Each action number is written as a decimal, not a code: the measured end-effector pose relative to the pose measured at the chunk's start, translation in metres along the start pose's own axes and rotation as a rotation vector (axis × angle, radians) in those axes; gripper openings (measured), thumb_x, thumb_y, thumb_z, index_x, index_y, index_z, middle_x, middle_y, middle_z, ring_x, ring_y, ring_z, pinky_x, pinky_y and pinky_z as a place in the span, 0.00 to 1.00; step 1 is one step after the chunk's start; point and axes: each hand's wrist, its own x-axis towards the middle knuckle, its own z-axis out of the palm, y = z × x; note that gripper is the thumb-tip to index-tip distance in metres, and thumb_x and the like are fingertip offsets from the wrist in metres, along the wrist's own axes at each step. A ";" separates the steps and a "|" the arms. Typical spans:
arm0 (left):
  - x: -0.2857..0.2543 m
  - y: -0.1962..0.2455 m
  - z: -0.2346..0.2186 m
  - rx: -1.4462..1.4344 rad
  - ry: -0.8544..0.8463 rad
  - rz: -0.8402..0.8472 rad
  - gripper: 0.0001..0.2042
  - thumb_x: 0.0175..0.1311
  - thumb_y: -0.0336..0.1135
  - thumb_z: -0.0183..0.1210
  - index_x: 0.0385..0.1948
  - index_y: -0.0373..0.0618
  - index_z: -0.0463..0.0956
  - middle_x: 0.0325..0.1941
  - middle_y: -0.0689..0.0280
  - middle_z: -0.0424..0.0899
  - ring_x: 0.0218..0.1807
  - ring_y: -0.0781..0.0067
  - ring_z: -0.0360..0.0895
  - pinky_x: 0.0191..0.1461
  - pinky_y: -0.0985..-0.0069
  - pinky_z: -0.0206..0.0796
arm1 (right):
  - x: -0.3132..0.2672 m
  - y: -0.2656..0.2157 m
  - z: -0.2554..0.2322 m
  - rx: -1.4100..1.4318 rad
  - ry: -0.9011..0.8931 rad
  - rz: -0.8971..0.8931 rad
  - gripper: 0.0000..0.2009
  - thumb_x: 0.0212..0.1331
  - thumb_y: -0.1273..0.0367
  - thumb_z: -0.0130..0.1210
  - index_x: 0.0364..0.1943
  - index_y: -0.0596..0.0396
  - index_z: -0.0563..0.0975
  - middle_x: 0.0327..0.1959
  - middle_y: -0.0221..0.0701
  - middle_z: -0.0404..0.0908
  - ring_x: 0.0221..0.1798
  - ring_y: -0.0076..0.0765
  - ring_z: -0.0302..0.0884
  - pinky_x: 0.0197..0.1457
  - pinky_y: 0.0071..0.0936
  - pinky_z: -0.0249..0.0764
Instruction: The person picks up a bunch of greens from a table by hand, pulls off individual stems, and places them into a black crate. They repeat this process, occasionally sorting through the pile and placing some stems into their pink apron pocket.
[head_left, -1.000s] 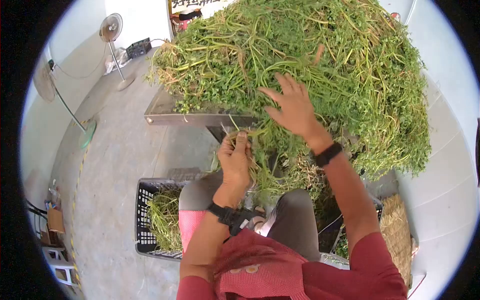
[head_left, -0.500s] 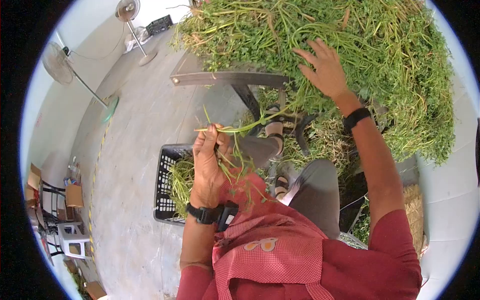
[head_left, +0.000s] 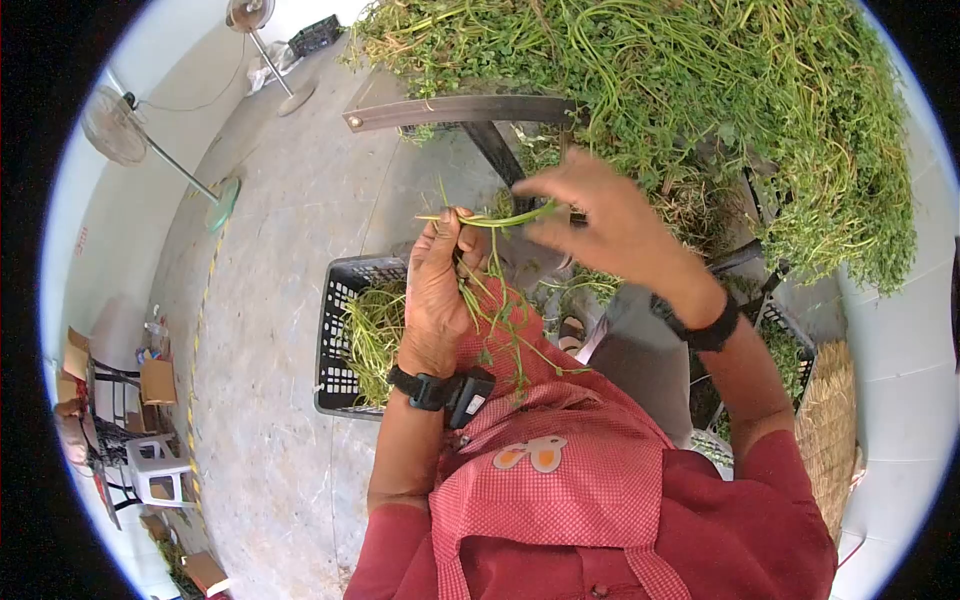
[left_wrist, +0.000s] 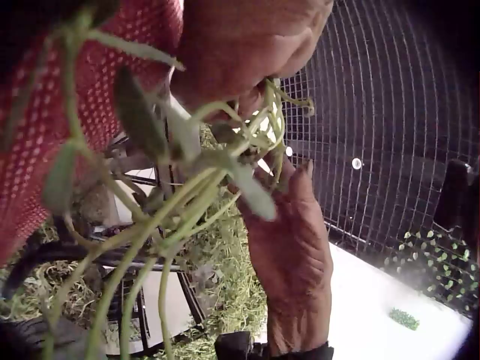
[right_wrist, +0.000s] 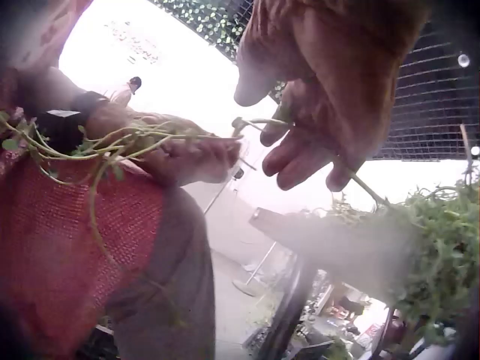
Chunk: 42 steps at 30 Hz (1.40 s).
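In the head view my left hand (head_left: 437, 280) pinches a few green stems (head_left: 488, 222) between thumb and fingers. Their leafy ends hang down over the red checked apron (head_left: 560, 480). My right hand (head_left: 625, 230), blurred, is close by on the right, thumb and fingers apart around the far end of a stem. From the right wrist, a thin stem (right_wrist: 367, 189) crosses behind loosely bent fingers, the thumb standing away from them. A large heap of leafy green plants (head_left: 700, 100) lies on the table beyond both hands.
A black crate (head_left: 335, 375) holding more stems stands on the floor beside the left arm. The table's metal edge (head_left: 460, 112) and leg are just ahead. Two standing fans (head_left: 115, 125) are at the left wall. A white stool (head_left: 155, 465) and cardboard boxes (head_left: 157, 382) sit lower left.
My left hand drew back from the table edge toward the body with the stems, then rose slightly. The right hand left the heap and came down and left, close to the stems.
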 end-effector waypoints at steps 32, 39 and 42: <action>-0.007 -0.021 -0.020 0.099 -0.173 -0.330 0.26 0.68 0.55 0.38 0.57 0.43 0.61 0.35 0.60 0.78 0.31 0.66 0.77 0.38 0.67 0.74 | -0.087 0.033 0.009 1.489 0.627 0.731 0.09 0.63 0.64 0.49 0.40 0.52 0.74 0.23 0.22 0.71 0.21 0.17 0.64 0.17 0.13 0.54; -0.002 -0.028 -0.006 0.220 -0.061 -0.304 0.26 0.68 0.53 0.38 0.56 0.39 0.63 0.45 0.61 0.76 0.43 0.67 0.74 0.48 0.70 0.69 | -0.093 0.045 0.006 0.200 0.232 0.109 0.09 0.61 0.63 0.52 0.33 0.53 0.77 0.22 0.19 0.72 0.18 0.18 0.63 0.20 0.14 0.55; -0.004 -0.030 0.006 0.283 -0.117 -0.262 0.25 0.68 0.51 0.40 0.56 0.38 0.65 0.48 0.61 0.76 0.47 0.68 0.74 0.51 0.72 0.67 | -0.076 0.002 0.046 0.990 0.163 0.771 0.11 0.58 0.61 0.55 0.33 0.55 0.78 0.21 0.18 0.71 0.20 0.15 0.61 0.24 0.15 0.57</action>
